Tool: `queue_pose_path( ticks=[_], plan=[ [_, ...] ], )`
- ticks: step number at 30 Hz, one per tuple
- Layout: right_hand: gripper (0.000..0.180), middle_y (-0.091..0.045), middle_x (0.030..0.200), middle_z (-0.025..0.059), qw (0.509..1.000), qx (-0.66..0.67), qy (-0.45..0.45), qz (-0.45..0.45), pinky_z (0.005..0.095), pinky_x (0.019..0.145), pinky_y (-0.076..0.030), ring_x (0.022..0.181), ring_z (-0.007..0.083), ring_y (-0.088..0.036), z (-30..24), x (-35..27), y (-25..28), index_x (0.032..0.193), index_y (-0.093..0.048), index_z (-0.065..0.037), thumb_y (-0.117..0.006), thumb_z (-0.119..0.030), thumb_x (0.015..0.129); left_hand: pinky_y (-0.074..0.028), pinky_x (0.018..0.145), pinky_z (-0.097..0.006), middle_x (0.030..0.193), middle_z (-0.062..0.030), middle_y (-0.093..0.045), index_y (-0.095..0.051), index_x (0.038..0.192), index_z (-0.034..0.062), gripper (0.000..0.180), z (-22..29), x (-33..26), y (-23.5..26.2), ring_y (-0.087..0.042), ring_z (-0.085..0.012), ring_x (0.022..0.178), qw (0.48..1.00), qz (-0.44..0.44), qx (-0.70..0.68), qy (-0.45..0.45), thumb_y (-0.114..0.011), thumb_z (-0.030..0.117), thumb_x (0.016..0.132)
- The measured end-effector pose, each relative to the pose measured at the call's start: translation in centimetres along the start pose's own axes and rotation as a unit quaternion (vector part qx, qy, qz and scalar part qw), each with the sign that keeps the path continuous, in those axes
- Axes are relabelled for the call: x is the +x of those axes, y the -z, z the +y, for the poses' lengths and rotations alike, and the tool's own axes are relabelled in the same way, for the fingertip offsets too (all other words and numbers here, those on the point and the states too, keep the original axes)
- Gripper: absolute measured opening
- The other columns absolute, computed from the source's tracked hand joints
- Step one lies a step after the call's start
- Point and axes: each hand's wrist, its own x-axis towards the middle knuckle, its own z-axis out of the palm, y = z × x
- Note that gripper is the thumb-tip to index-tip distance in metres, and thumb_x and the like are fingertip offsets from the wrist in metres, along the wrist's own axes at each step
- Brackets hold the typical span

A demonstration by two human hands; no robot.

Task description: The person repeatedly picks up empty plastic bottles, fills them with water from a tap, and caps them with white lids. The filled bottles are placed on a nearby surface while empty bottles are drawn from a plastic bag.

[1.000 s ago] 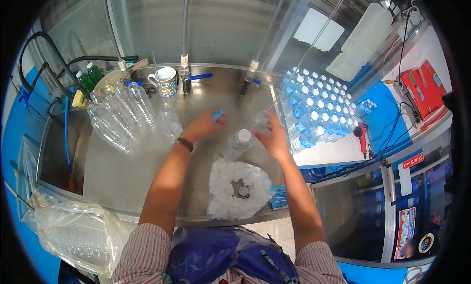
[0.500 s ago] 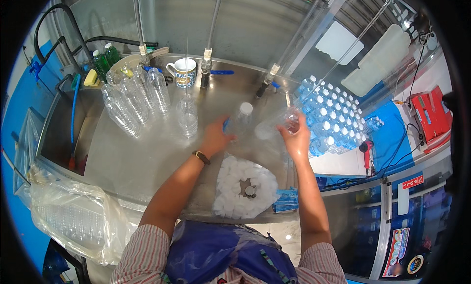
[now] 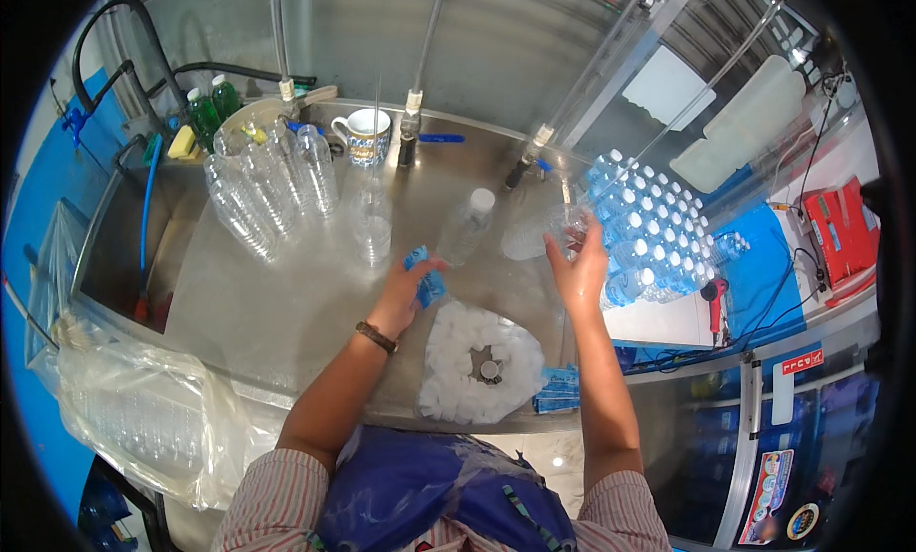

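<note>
Since the earlier frame both hands have shifted slightly. The left hand [image 3: 405, 287], fingers curled, pinches a small blue label [image 3: 426, 283] at centre frame beside a capped clear bottle [image 3: 465, 229]. The right hand [image 3: 579, 266] grips another clear, empty-looking bottle [image 3: 534, 237] lying sideways, right of centre.

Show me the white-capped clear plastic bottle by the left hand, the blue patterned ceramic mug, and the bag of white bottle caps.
White-capped clear plastic bottle [image 3: 466, 229], head view, mid body.
Blue patterned ceramic mug [image 3: 364, 140], head view, outer wall.
Bag of white bottle caps [image 3: 448, 356], head view, left side.
</note>
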Motion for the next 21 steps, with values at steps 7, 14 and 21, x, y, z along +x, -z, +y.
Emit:
queue_pose_path(
  ticks=[7, 14, 21],
  plan=[
    [0.056, -0.069, 0.099, 0.0125, 0.976, 0.108, -0.177, -0.066, 0.0359, 0.065, -0.053, 0.074, 0.0234, -0.063, 2.5, -1.0, -0.7, 0.130, -0.051, 0.000, -0.073, -0.022, 0.084, -0.053, 0.094, -0.045, 0.121, -0.0211, -0.060, -0.048, 0.128, -0.0044, 0.041, 0.6, -1.3, 0.9, -0.063, -0.0363, 0.110, 0.985, -0.065, -0.142, 0.070, -0.046, 0.008, 0.090],
    [0.053, -0.059, 0.110, 0.0246, 0.434, 0.684, -0.571, -0.135, 0.0326, 0.067, -0.057, 0.080, 0.0263, -0.062, 7.8, -7.3, -5.1, 0.131, -0.051, -0.004, -0.062, -0.039, 0.093, -0.050, 0.100, -0.051, 0.127, -0.0233, -0.057, -0.045, 0.133, -0.0058, 0.045, 0.8, -1.6, 0.8, -0.059, -0.0399, 0.116, 0.981, -0.095, -0.150, 0.075, -0.046, 0.010, 0.091],
    [0.057, -0.056, 0.112, 0.0278, 0.303, 0.789, -0.520, -0.127, 0.0260, 0.064, -0.057, 0.079, 0.0257, -0.062, 7.2, -7.0, -2.3, 0.132, -0.048, 0.001, -0.062, -0.038, 0.094, -0.052, 0.098, -0.046, 0.125, -0.0208, -0.060, -0.046, 0.133, -0.0035, 0.040, 0.0, -1.2, 1.4, -0.062, -0.0328, 0.114, 0.975, -0.102, -0.169, 0.097, -0.050, 0.009, 0.095]
  ],
)
